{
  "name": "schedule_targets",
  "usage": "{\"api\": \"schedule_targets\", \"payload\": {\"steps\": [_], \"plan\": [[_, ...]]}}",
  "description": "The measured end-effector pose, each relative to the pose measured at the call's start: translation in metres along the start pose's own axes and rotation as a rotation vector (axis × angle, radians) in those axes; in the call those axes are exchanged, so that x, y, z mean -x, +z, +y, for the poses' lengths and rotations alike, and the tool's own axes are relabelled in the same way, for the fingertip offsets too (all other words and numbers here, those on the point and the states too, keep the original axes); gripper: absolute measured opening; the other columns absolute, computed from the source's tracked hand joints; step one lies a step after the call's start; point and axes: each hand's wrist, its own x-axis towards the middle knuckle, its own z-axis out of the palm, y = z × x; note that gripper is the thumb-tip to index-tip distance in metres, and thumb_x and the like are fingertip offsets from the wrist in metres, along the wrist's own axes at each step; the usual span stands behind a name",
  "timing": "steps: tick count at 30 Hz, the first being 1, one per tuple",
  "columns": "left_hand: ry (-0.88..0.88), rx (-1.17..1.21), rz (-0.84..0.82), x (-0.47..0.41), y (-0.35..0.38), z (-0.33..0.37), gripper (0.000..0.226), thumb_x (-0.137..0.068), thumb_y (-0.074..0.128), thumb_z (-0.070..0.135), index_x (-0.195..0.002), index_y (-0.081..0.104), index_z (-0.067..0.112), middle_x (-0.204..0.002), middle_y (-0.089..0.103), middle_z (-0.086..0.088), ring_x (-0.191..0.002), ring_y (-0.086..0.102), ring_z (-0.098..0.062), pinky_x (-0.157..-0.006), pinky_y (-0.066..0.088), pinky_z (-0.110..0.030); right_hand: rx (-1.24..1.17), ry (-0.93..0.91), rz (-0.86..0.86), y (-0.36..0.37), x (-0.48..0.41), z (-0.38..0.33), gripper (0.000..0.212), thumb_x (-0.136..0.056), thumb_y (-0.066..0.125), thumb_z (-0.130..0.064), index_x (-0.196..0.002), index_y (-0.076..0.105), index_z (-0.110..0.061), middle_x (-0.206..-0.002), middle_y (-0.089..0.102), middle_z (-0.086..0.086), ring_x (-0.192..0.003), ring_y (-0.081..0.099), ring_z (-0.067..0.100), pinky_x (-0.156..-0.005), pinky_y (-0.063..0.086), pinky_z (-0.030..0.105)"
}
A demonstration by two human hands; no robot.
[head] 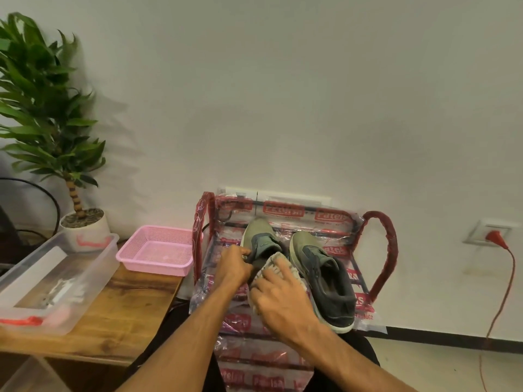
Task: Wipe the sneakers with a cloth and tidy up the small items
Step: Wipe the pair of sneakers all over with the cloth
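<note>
Two stood side by side, the left sneaker and the right sneaker, long axes running near to far, toes toward the wall. Over the left one's heel opening lay the grey cloth, under our right hand, fingers curled on it, index stretched forward. Our left hand pinched that shoe's left collar. Both sat on the plastic-wrapped rack.

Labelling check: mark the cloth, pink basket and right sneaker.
cloth [278,259]: head view, exposed upper fold.
pink basket [155,266]: head view, front wall.
right sneaker [315,258]: head view, grey side panel.
</note>
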Motion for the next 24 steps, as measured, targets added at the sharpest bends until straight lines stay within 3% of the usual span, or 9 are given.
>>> {"api": "schedule_targets", "payload": {"steps": [3, 5, 8, 10, 16, 20, 24], "plan": [[-0.018, 0.041, 0.010, 0.000, -0.001, -0.003, 0.025, -0.084, 0.067, 0.006, -0.100, 0.074, 0.025, -0.076, 0.067, 0.004, -0.065, 0.061, -0.007, -0.046, 0.038, -0.016, -0.117, 0.124, 0.248, -0.003, 0.005, 0.030, 0.012, -0.075, 0.068, -0.011, -0.085, 0.071, -0.015, -0.087, 0.069, 0.001, -0.094, 0.060, 0.023, -0.099, 0.041, 0.052], [-0.019, 0.063, 0.018, 0.000, -0.001, -0.005, 0.032, -0.080, 0.068, 0.004, -0.104, 0.074, 0.025, -0.078, 0.068, 0.003, -0.067, 0.063, -0.009, -0.048, 0.042, -0.019, -0.364, 0.388, 0.339, -0.005, 0.006, 0.047, 0.022, -0.069, 0.066, 0.001, -0.085, 0.069, -0.014, -0.087, 0.067, -0.001, -0.089, 0.058, 0.021, -0.087, 0.048, 0.048], [-0.014, 0.089, 0.026, 0.001, 0.002, -0.005, 0.037, -0.080, 0.067, 0.005, -0.111, 0.071, 0.025, -0.081, 0.068, 0.004, -0.066, 0.061, -0.006, -0.049, 0.042, -0.017, -0.908, 0.862, 0.417, 0.000, 0.004, 0.058, 0.033, -0.079, 0.051, 0.005, -0.089, 0.068, -0.022, -0.085, 0.066, -0.009, -0.082, 0.060, 0.014, -0.071, 0.055, 0.043], [-0.016, 0.084, 0.033, 0.000, 0.005, -0.003, 0.039, -0.083, 0.066, 0.007, -0.118, 0.067, 0.025, -0.084, 0.066, 0.004, -0.065, 0.057, -0.004, -0.048, 0.037, -0.016, -1.095, 1.024, 0.427, 0.006, -0.001, 0.060, 0.041, -0.081, 0.048, 0.006, -0.095, 0.068, -0.027, -0.084, 0.067, -0.010, -0.079, 0.064, 0.013, -0.068, 0.058, 0.045], [-0.045, 0.049, 0.079, 0.001, 0.016, -0.002, 0.041, -0.088, 0.065, 0.013, -0.128, 0.058, 0.019, -0.101, 0.064, -0.001, -0.075, 0.053, -0.010, -0.049, 0.032, -0.016, -1.193, 1.049, 0.424, 0.006, -0.022, 0.055, 0.057, -0.077, 0.046, 0.012, -0.116, 0.068, -0.023, -0.100, 0.068, -0.005, -0.092, 0.063, 0.015, -0.081, 0.058, 0.038], [-0.045, 0.037, 0.097, -0.001, 0.021, -0.004, 0.032, -0.093, 0.062, 0.029, -0.124, 0.061, 0.018, -0.107, 0.067, -0.002, -0.079, 0.053, -0.011, -0.050, 0.033, -0.017, -1.217, 1.099, 0.394, 0.019, -0.033, 0.055, 0.062, -0.076, 0.045, 0.011, -0.121, 0.063, -0.027, -0.102, 0.068, -0.002, -0.089, 0.066, 0.023, -0.073, 0.060, 0.045], [-0.060, 0.027, 0.109, -0.003, 0.023, -0.006, 0.029, -0.098, 0.053, 0.034, -0.122, 0.062, 0.018, -0.109, 0.067, -0.004, -0.080, 0.051, -0.013, -0.056, 0.038, -0.021, -1.205, 1.120, 0.291, 0.028, -0.035, 0.057, 0.062, -0.077, 0.043, 0.012, -0.125, 0.059, -0.025, -0.103, 0.068, 0.002, -0.090, 0.067, 0.030, -0.077, 0.059, 0.047]]}}
